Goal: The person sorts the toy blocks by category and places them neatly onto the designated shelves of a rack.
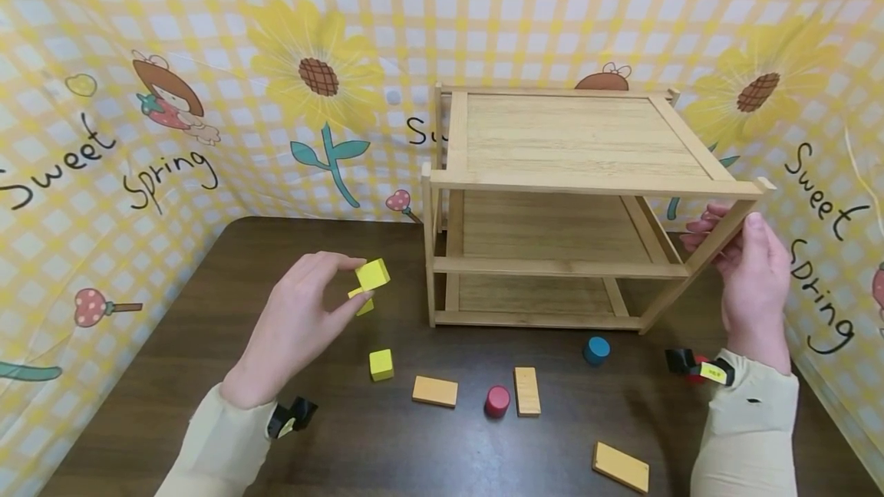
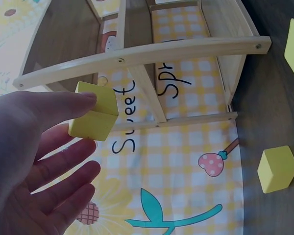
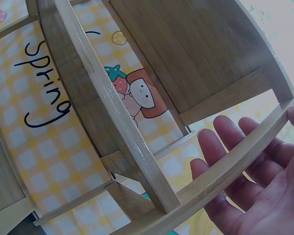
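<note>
My left hand (image 1: pixel 300 320) pinches a yellow cube (image 1: pixel 373 274) between thumb and fingers, left of a three-tier wooden shelf (image 1: pixel 559 268). In the left wrist view the thumb lies on the held cube (image 2: pixel 94 120), and the other fingers spread loosely below. A second yellow cube (image 1: pixel 365 307) is partly hidden behind it, and a third yellow cube (image 1: pixel 381 365) sits nearer on the table. My right hand (image 1: pixel 756 282) holds the shelf's right front post (image 1: pixel 718 244). The right wrist view shows its fingers (image 3: pixel 213 147) behind that slanting post, with the thumb at the edge.
In front of the shelf on the dark table (image 1: pixel 331 443) lie a blue cylinder (image 1: pixel 597 350), a red cylinder (image 1: pixel 496 402) and wooden blocks (image 1: pixel 435 391), (image 1: pixel 527 391), (image 1: pixel 621 467). Another red piece (image 1: pixel 696 369) shows beside the right wrist. A checked cloth (image 1: pixel 387 21) hangs behind.
</note>
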The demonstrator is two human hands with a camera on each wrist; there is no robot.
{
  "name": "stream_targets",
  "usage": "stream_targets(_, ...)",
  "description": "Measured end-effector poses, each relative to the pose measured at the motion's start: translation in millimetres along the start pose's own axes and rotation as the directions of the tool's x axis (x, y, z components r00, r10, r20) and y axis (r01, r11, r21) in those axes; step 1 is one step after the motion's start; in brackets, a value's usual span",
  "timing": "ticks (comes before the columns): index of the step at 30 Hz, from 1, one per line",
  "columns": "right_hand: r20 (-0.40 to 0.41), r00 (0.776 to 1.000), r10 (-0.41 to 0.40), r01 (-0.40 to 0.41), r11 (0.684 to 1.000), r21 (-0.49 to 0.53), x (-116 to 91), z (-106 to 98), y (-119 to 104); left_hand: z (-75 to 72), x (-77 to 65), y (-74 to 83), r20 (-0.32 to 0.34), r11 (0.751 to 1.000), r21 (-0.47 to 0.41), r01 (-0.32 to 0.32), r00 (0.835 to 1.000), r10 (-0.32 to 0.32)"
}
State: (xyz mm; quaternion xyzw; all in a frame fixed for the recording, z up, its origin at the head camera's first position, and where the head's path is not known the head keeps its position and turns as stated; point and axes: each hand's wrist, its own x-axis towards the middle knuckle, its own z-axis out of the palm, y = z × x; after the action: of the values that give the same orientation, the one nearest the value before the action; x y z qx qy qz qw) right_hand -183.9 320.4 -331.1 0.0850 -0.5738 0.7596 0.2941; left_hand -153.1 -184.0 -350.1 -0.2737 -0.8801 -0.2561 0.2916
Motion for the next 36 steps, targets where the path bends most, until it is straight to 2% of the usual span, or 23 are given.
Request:
stream_targets(9,0.002,1.0,0.024,-0.024,1.0,0.007,1,-5,0,-0.8,2.2,6.3,-0.003,0.999,-0.026,-0.026,1.0,0.026)
stream_targets(26,0.012,1.0,-0.004,0.003,0.996,0.089,4,-15,3,-1.0,6.2,15.0,0.012,0.998,-0.039,-0.045,0.999,0.045)
stream_targets(36,0.003,1.0,-0.003,0.003,0.998,0.069,4,-15,4,-4.7,11.4,23.8,0.008,0.995,-0.074,-0.059,0.998,0.06)
